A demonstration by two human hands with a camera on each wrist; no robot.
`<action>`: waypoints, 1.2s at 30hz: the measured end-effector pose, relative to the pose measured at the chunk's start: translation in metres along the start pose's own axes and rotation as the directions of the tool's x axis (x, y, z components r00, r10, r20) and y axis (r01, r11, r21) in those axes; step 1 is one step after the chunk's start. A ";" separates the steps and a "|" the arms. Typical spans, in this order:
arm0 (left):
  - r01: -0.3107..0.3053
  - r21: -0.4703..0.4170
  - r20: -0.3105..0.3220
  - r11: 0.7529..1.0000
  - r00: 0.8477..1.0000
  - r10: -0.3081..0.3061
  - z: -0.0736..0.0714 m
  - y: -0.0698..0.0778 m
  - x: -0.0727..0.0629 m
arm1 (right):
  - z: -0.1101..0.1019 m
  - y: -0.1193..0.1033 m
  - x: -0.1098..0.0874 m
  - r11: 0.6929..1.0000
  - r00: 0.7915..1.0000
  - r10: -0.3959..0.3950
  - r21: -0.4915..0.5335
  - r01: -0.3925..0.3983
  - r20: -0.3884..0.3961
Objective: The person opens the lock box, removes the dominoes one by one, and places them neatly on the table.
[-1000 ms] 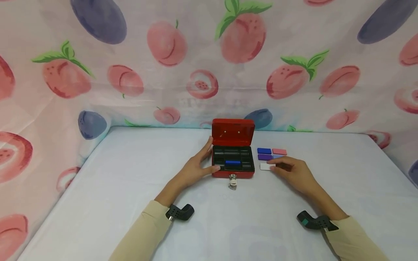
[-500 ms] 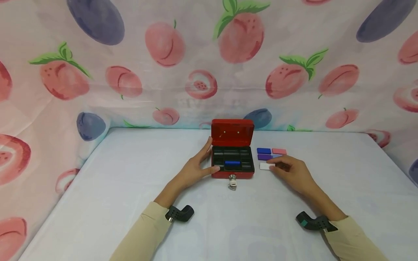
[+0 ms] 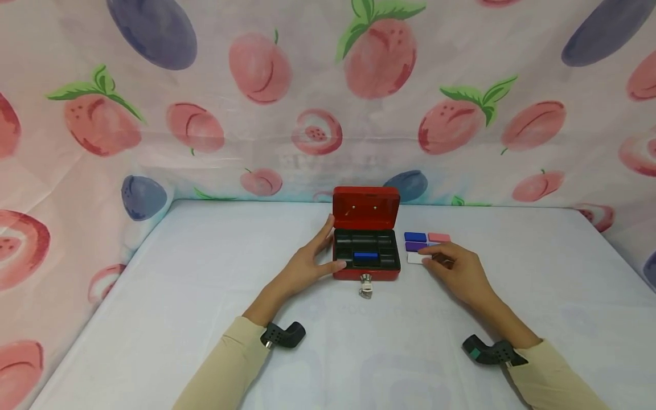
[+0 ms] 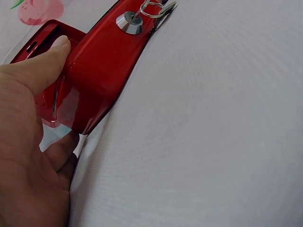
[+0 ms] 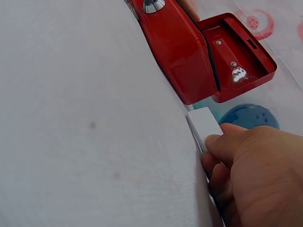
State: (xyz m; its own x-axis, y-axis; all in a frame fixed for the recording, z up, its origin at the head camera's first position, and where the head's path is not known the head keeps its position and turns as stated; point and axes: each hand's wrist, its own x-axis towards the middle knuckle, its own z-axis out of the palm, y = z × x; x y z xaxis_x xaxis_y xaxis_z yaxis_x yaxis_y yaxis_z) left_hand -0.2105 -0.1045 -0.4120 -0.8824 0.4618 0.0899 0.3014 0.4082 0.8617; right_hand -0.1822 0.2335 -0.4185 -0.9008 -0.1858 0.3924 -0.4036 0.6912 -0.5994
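A red cash box [image 3: 366, 275] stands with its lid [image 3: 365, 208] raised and a key in the front lock [image 4: 130, 22]. Its black tray [image 3: 364, 239] has compartments, with a blue block [image 3: 366, 255] lying in the front middle one. My left hand [image 3: 302, 267] holds the box at its left side, thumb over the front left rim and fingers along the outer wall. To the right of the box, my right hand [image 3: 458, 272] pinches a flat white rectangular block [image 5: 204, 124] between thumb and fingers, low at the tabletop; its right end is hidden by the fingers.
Just beyond the right hand lie a dark blue block [image 3: 415, 237], a pink block [image 3: 439, 237] and a purple block [image 3: 415, 246]. A light blue block [image 3: 433, 244] is mostly covered by the hand. White cloth covers the table [image 3: 328, 353]; a fruit-print curtain hangs behind.
The right hand and the white block have shifted slightly farther from me, closer to the purple block. The left hand keeps its place on the cash box.
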 end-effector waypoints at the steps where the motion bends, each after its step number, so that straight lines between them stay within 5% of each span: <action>1: -0.005 0.000 0.000 1.000 1.000 0.005 0.000 0.000 0.000 | 0.000 0.000 0.000 1.000 1.000 0.006 -0.002 -0.006 -0.002; 36: 0.011 0.013 0.003 1.000 1.000 -0.011 0.000 0.001 0.001 | -0.003 -0.002 0.001 0.990 0.987 0.139 0.026 -0.141 0.086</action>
State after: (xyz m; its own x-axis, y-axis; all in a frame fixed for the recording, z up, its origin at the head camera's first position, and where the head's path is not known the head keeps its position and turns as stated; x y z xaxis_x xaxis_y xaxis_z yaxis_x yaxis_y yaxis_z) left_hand -0.2110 -0.1041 -0.4111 -0.8847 0.4595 0.0784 0.2958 0.4235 0.8562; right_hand -0.1821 0.2339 -0.4151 -0.9584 -0.1474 0.2444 -0.2764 0.6923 -0.6666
